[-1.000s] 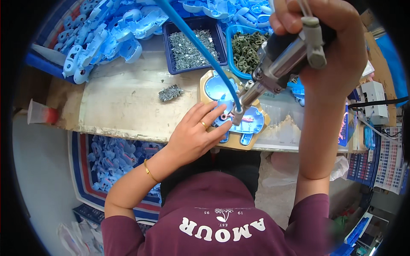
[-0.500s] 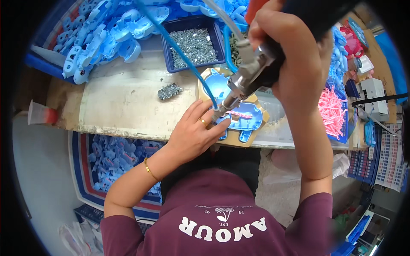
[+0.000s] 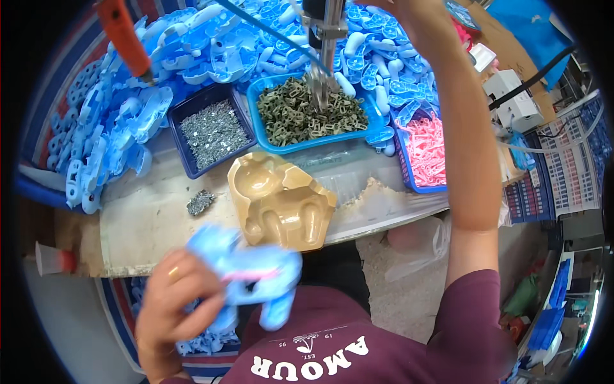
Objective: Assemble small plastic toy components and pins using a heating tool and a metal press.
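Observation:
My left hand [image 3: 182, 297] grips a blue plastic toy shell half [image 3: 262, 281], blurred by motion, in front of the table edge. A pink strip [image 3: 256, 275] lies across its inside. The tan moulded holding block [image 3: 288, 205] sits on the table with its hollows bare. My right hand [image 3: 400, 8] is raised at the top edge, its fingers cut off by the picture. Left of it a metal-and-black power screwdriver [image 3: 325, 38] points down over the tray of olive-green parts; whether my fingers touch it is hidden.
Behind the block stand a dark tray of screws [image 3: 214, 134] and a blue tray of olive-green parts [image 3: 256, 102]. Blue shells [image 3: 204, 48] pile up behind. A basket of pink strips [image 3: 425, 153] stands right. An orange tool [image 3: 121, 41] hangs upper left; loose screws [image 3: 200, 202] lie nearby.
My left hand has lifted the shell out of the block and carried it left and toward me. My right hand and the screwdriver have moved up and away from the block.

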Action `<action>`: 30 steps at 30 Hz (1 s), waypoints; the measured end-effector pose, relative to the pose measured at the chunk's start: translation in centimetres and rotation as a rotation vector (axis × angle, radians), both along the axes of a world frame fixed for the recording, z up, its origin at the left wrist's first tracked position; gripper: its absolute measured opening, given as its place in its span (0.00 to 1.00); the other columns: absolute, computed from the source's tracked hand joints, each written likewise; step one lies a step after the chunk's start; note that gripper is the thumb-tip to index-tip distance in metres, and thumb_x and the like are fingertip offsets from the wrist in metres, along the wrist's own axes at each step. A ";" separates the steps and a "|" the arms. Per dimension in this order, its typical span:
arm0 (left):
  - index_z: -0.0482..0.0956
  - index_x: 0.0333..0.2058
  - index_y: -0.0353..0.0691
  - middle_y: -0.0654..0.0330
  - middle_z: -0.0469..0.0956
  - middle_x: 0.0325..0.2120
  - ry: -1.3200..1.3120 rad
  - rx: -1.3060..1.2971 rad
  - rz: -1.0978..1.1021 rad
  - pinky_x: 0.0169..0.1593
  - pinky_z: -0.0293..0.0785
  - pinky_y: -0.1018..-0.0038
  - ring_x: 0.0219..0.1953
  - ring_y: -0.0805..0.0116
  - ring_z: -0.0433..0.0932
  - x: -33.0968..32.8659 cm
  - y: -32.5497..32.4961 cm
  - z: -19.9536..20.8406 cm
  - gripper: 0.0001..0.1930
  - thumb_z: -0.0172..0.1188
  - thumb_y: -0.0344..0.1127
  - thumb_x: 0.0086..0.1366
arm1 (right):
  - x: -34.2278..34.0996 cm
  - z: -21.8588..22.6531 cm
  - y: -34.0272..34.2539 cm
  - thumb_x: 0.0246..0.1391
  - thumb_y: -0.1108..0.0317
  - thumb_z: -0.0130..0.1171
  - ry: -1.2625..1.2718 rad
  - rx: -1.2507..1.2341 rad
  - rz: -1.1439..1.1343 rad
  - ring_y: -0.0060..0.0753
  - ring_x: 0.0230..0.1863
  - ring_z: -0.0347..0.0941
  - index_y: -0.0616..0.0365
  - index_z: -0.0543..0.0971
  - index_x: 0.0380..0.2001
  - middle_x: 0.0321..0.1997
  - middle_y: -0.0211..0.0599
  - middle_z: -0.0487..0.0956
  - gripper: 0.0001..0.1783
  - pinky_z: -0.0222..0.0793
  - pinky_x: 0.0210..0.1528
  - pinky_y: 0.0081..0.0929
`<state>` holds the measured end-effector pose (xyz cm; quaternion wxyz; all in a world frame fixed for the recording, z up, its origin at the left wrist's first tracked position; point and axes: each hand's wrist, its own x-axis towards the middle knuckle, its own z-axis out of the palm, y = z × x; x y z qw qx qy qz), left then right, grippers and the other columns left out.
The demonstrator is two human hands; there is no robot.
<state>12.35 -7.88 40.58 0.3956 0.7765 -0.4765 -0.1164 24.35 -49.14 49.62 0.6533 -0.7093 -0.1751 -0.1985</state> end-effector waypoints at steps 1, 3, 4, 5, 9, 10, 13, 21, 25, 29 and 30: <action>0.81 0.30 0.37 0.55 0.80 0.31 0.106 0.102 0.043 0.40 0.70 0.64 0.34 0.53 0.77 -1.0 2.3 2.5 0.05 0.65 0.27 0.52 | 0.7 -2.1 -3.2 0.61 0.50 0.62 -0.019 -0.301 -0.166 0.28 0.36 0.78 0.59 0.78 0.49 0.35 0.35 0.82 0.24 0.74 0.39 0.26; 0.82 0.38 0.36 0.53 0.81 0.33 0.067 0.510 0.016 0.42 0.72 0.63 0.36 0.51 0.78 -2.1 5.7 6.0 0.12 0.67 0.32 0.55 | 1.2 -6.8 -8.8 0.56 0.66 0.65 -0.051 -0.913 -0.514 0.39 0.41 0.83 0.57 0.83 0.44 0.37 0.40 0.85 0.13 0.77 0.45 0.34; 0.82 0.38 0.36 0.53 0.81 0.33 0.062 0.516 0.017 0.42 0.72 0.63 0.36 0.51 0.78 -3.3 6.8 5.5 0.12 0.67 0.32 0.55 | 1.2 -9.3 -10.3 0.54 0.68 0.60 0.063 -1.029 -0.531 0.48 0.49 0.82 0.53 0.85 0.42 0.45 0.48 0.84 0.13 0.77 0.50 0.39; 0.81 0.43 0.36 0.52 0.81 0.34 -0.032 0.640 0.199 0.43 0.73 0.61 0.37 0.49 0.78 -4.4 7.6 4.4 0.18 0.68 0.35 0.53 | 1.2 -11.7 -12.1 0.53 0.71 0.62 0.041 -1.212 -0.616 0.42 0.49 0.82 0.53 0.81 0.50 0.46 0.43 0.85 0.19 0.76 0.52 0.36; 0.77 0.54 0.36 0.51 0.83 0.38 -0.191 0.616 0.380 0.49 0.74 0.57 0.41 0.45 0.79 -4.4 6.7 2.4 0.29 0.70 0.40 0.54 | 1.7 -17.1 -12.9 0.52 0.70 0.64 0.149 -1.210 -0.667 0.52 0.55 0.77 0.47 0.69 0.63 0.55 0.49 0.79 0.34 0.74 0.56 0.42; 0.77 0.54 0.36 0.51 0.83 0.38 -0.196 0.617 0.385 0.49 0.74 0.57 0.41 0.45 0.79 -4.1 6.2 2.0 0.29 0.70 0.40 0.54 | 1.9 -17.4 -13.0 0.52 0.70 0.65 0.102 -1.173 -0.645 0.54 0.57 0.76 0.45 0.64 0.66 0.57 0.51 0.77 0.38 0.73 0.57 0.44; 0.77 0.55 0.37 0.51 0.81 0.36 -0.206 0.520 0.269 0.49 0.74 0.59 0.41 0.47 0.79 -3.2 4.0 1.1 0.27 0.69 0.42 0.58 | 1.5 -16.3 -12.3 0.50 0.68 0.69 0.160 -1.249 -0.594 0.58 0.60 0.72 0.41 0.59 0.69 0.60 0.53 0.73 0.44 0.71 0.58 0.45; 0.77 0.54 0.38 0.53 0.81 0.46 -0.227 0.198 0.023 0.49 0.75 0.62 0.43 0.51 0.79 -0.5 -4.5 -1.9 0.23 0.67 0.35 0.61 | -3.8 -10.3 -10.1 0.52 0.62 0.71 0.019 -1.088 -0.757 0.42 0.40 0.79 0.56 0.84 0.41 0.38 0.44 0.79 0.14 0.75 0.42 0.36; 0.74 0.59 0.38 0.52 0.74 0.59 -0.318 -0.046 0.049 0.49 0.77 0.63 0.44 0.53 0.79 0.4 -10.0 -4.1 0.29 0.68 0.30 0.58 | -8.4 -11.1 -2.7 0.58 0.60 0.68 0.496 -0.546 -0.280 0.19 0.22 0.76 0.60 0.83 0.39 0.33 0.31 0.83 0.14 0.70 0.22 0.21; 0.70 0.65 0.36 0.51 0.71 0.62 -0.528 -0.067 0.127 0.47 0.78 0.65 0.45 0.58 0.78 1.2 -13.9 -7.0 0.36 0.65 0.27 0.55 | -13.3 -12.3 4.6 0.63 0.66 0.63 0.717 -0.338 -0.018 0.21 0.23 0.79 0.65 0.81 0.41 0.31 0.34 0.82 0.11 0.75 0.25 0.22; 0.70 0.64 0.36 0.51 0.72 0.61 -0.594 -0.066 0.145 0.46 0.78 0.66 0.45 0.58 0.78 1.5 -14.5 -7.9 0.35 0.65 0.27 0.54 | -14.0 -13.0 5.0 0.65 0.67 0.59 0.755 -0.259 0.048 0.22 0.24 0.79 0.67 0.80 0.41 0.32 0.34 0.82 0.11 0.77 0.26 0.22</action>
